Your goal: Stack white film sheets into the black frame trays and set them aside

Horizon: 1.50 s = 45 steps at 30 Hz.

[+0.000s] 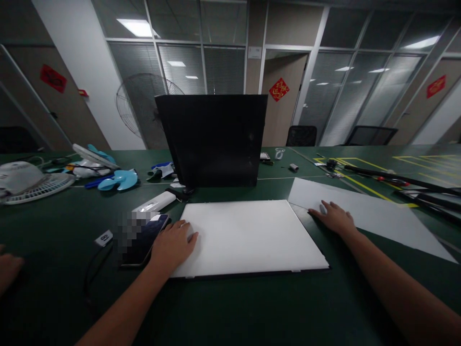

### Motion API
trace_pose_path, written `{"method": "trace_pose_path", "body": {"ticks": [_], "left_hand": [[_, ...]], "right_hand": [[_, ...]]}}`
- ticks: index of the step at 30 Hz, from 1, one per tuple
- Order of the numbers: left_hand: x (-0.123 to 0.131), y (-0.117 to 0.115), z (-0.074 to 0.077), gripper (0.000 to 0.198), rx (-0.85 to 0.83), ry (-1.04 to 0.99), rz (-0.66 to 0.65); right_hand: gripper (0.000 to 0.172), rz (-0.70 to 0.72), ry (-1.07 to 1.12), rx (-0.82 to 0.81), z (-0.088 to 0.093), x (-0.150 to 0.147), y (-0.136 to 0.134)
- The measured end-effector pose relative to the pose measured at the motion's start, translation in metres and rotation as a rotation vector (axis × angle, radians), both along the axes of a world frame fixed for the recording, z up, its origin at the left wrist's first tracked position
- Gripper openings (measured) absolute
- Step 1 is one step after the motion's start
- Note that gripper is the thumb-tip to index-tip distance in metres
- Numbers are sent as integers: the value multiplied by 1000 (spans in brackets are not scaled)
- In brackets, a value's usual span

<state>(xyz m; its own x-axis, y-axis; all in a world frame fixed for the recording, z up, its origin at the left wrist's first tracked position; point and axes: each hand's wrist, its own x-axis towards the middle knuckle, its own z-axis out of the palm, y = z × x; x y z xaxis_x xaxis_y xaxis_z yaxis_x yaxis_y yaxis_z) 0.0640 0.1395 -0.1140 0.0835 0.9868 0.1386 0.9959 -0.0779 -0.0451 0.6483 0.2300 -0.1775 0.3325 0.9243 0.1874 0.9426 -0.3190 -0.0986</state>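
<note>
A white rectangular panel (248, 238) with a thin dark edge lies flat on the green table. My left hand (175, 245) rests at the panel's left edge, palm down, with its fingers apart. Close to its left is a dark phone-like device (144, 240), partly blurred out. To the right of the panel, my right hand (334, 216) lies on a large white sheet (382, 216), fingers spread. Neither hand is closed around anything.
A black screen (216, 139) stands behind the panel. White fan parts (39, 185) and a light-blue blade (120, 180) lie at the left. Black rods (403, 178) are at the right. Another person's hand (9, 269) shows at the left edge.
</note>
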Motion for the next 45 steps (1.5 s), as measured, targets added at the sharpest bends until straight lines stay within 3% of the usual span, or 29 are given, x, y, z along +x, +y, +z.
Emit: {"method": "trace_pose_path", "body": {"ticks": [14,22,26,30,34,37,40,43,45], "left_hand": [[0,-1,-1,56,-11,-2,3],[5,-5,3,51,5,23,6],[4,-4,3,52,4,16,5],[3,-3,2,51,-5,11,8],[3,-3,2,50,-2,6,25],[2,-2,2,52,5,-20,14],[2,-2,2,55,12,-45,4],[3,-3,3,57,17,-51,6],[4,-3,4,57,13,-48,10]], "right_hand": [[91,-51,52,31,14,-16,-7],[64,-107,112,198,26,-17,-23],[68,-133,163,320,38,-26,-33],[66,25,211,357,43,-57,-39],[71,348,246,317,45,-104,-55],[71,616,228,150,51,-143,-77],[71,767,189,-46,59,-174,-98],[80,910,219,-107,61,-185,-106],[76,916,210,-24,57,-176,-98]]}}
